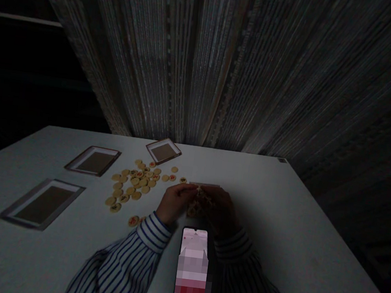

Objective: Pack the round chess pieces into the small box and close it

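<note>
Many round wooden pieces (pixel 136 195), some marked in red or black characters, lie scattered left of centre on the white table. My left hand (pixel 174 202) is bent inward at the left side of a small box (pixel 194 183) that holds more round pieces (pixel 192 211). On the box's right side, my right hand (pixel 223 212) curls over those pieces, dark in shadow. Both hands' fingertips meet near the box's far part, and what they pinch is too dim to make out. Near my left cuff lies a red-marked piece (pixel 133 220).
A lit phone (pixel 194 241) stands in front of the box, between my forearms. Three shallow trays or frames (pixel 81 187) (pixel 118 156) (pixel 180 153) lie at the left and back of the table (pixel 277 232). Behind it hangs a striped curtain (pixel 206 62).
</note>
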Action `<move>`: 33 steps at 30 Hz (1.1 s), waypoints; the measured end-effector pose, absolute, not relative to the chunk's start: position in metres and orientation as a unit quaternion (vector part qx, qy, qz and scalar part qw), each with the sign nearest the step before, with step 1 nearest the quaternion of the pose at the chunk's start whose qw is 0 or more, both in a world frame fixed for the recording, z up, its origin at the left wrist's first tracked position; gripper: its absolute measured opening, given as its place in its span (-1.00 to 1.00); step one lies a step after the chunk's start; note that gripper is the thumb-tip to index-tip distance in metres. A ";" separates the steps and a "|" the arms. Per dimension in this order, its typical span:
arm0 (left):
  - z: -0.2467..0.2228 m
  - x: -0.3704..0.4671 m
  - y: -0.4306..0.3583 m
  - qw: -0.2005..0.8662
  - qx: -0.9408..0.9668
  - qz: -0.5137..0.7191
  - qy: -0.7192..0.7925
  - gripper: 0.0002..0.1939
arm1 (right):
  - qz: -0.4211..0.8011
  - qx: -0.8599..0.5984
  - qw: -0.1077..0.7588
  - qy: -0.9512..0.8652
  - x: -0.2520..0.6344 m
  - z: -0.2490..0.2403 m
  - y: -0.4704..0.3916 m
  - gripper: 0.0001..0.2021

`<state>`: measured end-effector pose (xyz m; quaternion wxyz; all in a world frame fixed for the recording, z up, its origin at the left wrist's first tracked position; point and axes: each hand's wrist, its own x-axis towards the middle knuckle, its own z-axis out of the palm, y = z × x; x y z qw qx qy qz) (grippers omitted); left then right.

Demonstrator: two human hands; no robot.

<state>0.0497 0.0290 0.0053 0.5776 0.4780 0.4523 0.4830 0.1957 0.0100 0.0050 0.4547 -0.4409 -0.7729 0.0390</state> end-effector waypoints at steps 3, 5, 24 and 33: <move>0.003 0.044 0.032 0.552 0.495 0.493 0.455 -0.78 | 0.026 -0.445 0.386 -0.808 0.198 0.012 0.016 -0.79; 0.002 0.040 0.034 0.523 0.498 0.507 0.470 -0.80 | -0.007 -0.472 0.330 -0.817 0.200 0.016 0.021 -0.78; -0.023 0.040 0.039 0.204 0.722 0.405 0.522 -0.78 | -0.006 -0.547 0.050 -0.835 0.220 0.028 0.061 -0.81; -0.030 0.041 0.042 0.102 0.779 0.334 0.522 -0.77 | 0.017 -0.545 -0.023 -0.838 0.214 0.027 0.068 -0.77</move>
